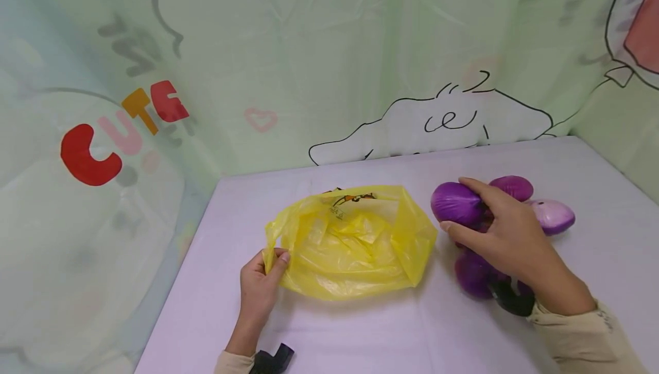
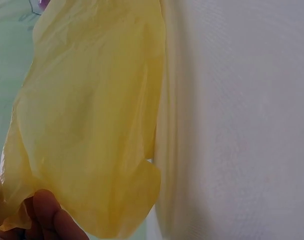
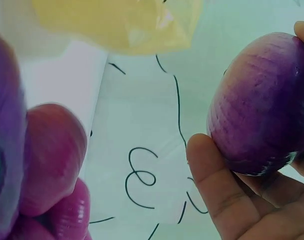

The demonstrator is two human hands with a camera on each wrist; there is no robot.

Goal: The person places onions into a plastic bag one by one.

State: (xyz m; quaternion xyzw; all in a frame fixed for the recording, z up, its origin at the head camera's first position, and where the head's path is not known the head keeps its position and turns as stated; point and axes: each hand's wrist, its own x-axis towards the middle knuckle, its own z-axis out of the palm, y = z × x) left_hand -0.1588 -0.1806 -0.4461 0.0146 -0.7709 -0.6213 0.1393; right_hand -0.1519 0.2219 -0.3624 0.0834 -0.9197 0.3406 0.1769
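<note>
In the head view my left hand [image 1: 259, 288] pinches the left edge of a yellow plastic bag [image 1: 345, 282] between thumb and fingers. The bag's wide mouth gapes toward me, and dark printing shows at its back. To the right of it, my right hand [image 1: 509, 231] grips a glossy purple onion-like oval [image 1: 455, 204] between thumb and fingers. Its pale streaks show up close in the right wrist view. Under and around this hand lie several more purple pieces, among them a dark round one [image 1: 473, 274], a magenta one [image 1: 512, 188] and a pale pink one [image 1: 553, 217].
A pale lilac cloth covers the table [image 1: 350, 339]. Behind it hangs a light green curtain [image 1: 319, 48] with cartoon drawings and lettering. The dark wrist camera mount [image 1: 512, 299] on my right arm overlaps the purple pieces.
</note>
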